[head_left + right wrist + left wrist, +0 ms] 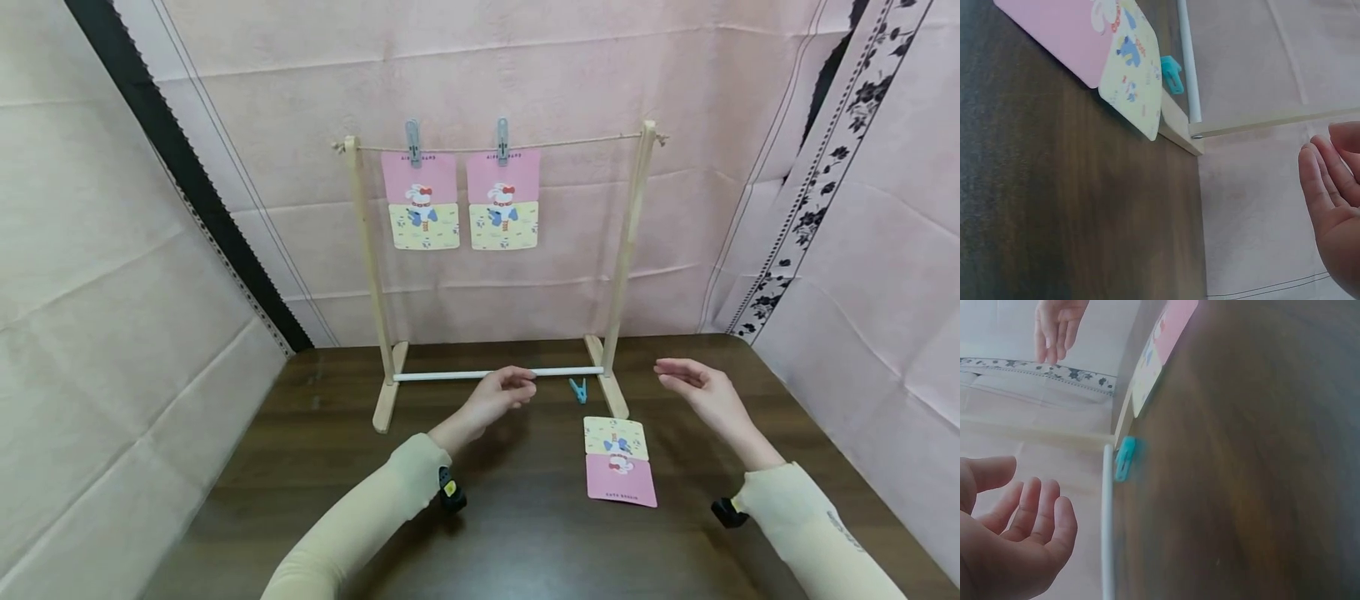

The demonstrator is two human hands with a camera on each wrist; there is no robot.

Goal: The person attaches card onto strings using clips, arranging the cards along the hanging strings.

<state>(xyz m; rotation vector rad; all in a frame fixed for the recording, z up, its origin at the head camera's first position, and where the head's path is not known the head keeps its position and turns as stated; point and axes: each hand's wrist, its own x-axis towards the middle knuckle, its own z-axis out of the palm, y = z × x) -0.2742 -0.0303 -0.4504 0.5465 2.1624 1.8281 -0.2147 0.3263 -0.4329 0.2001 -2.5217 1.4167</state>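
My left hand hovers in front of the rack's white lower bar, its fingers loosely bent with nothing in them. To the right, my right hand is held above the table, also holding nothing. Between the hands lies a pink and yellow card with a rabbit picture, upside down from the head view. A blue clothespin rests on the table beside the rack's right foot; the left wrist view shows the same clothespin. Two similar cards, a left one and a right one, hang from the string by grey-blue clothespins.
The wooden rack has a left post and a right post, with a string tied between their tops. Its feet stand on the dark wooden table. Pale cloth with dark trim surrounds the table's back and sides.
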